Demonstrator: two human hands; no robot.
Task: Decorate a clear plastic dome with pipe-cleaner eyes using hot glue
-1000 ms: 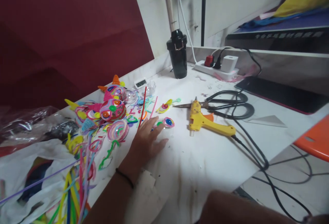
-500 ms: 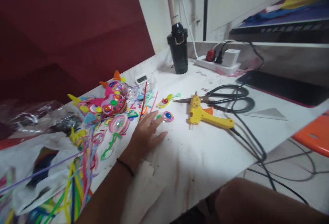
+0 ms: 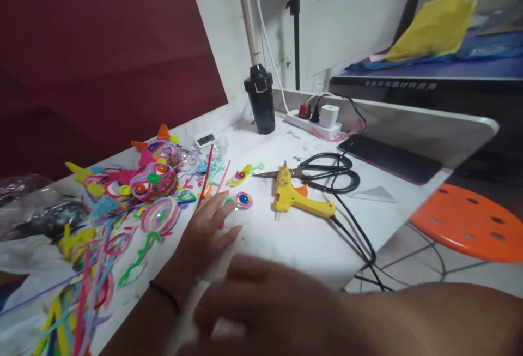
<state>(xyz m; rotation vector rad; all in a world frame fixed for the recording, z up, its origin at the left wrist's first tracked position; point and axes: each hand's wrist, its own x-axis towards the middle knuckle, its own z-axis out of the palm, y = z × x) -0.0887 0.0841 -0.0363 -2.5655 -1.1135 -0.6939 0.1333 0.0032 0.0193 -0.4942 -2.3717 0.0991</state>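
Observation:
My left hand (image 3: 209, 229), a dark band on its wrist, rests on the white table with thumb and fingers apart. Its fingertips reach the edge of a small oval craft piece (image 3: 244, 200) with a blue centre and pink rim; whether they touch it I cannot tell. In the foreground my right hand (image 3: 261, 304) is raised and smeared by motion, its fingers unclear. Just beyond the oval piece lies a yellow and red craft piece (image 3: 239, 176). To the right are a yellow glue gun (image 3: 304, 200) and black-handled scissors (image 3: 327, 172), the blades passing by the gun's nozzle end.
Colourful decorated balls (image 3: 153, 181) and pipe cleaners (image 3: 87, 296) crowd the left side. At the back stand a black cup-shaped container (image 3: 262, 108) and a power strip (image 3: 314, 125). A phone (image 3: 388, 157) lies right, near an orange stool (image 3: 469, 222). The glue gun's cable (image 3: 357, 241) hangs over the edge.
The camera view has shifted, so the table's things appear further left and slightly lower. My right arm has swung up and in over the table's front. My left hand stays by the oval piece.

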